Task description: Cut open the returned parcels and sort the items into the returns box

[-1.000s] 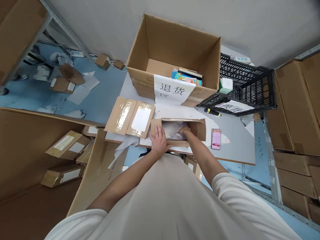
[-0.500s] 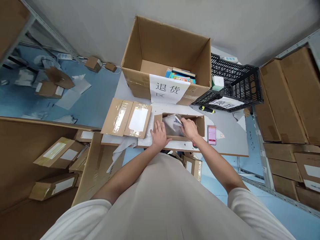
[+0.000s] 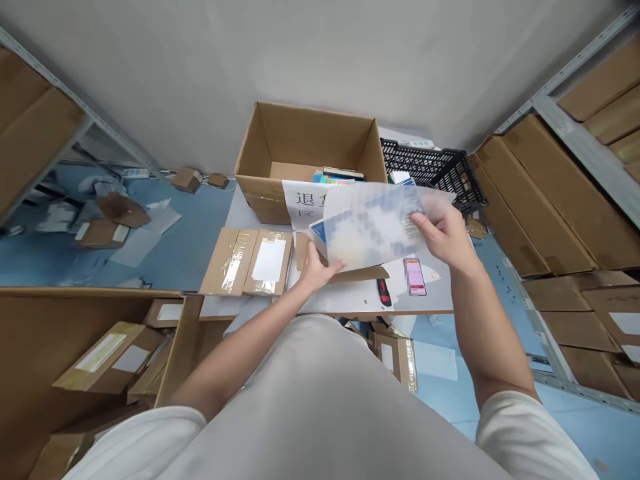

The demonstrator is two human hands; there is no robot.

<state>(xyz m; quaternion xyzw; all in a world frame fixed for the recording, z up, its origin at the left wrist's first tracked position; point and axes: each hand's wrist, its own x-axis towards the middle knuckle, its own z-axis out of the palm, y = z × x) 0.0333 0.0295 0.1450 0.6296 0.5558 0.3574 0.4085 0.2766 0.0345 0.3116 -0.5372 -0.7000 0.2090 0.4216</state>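
My right hand [image 3: 445, 233] is closed on the right end of a translucent plastic sleeve [image 3: 370, 230]. A flat blue-and-white printed item shows through it, and a blue corner [image 3: 318, 230] pokes out at the left; I cannot tell if it is a book. The sleeve is raised, tilted and blurred above a small open cardboard box [image 3: 360, 274], hiding most of that box. At the box's left end is my left hand [image 3: 316, 270], its thumb and forefinger spread apart. Its thumb tip lies close to the sleeve's lower edge; whether they touch is unclear.
Beyond the small box stands a large carton [image 3: 260, 200] with books inside, beside a black crate [image 3: 450, 177]. Two taped parcels [image 3: 230, 263] lie on the left. A red-and-black box cutter [image 3: 384, 292] and a phone [image 3: 415, 277] lie at the right. Shelves of cartons [image 3: 530, 200] flank the right side.
My right hand has lifted the sleeve with its contents up and right out of the small box. My left hand has turned from lying flat to having thumb and forefinger spread. The view has tilted upward.
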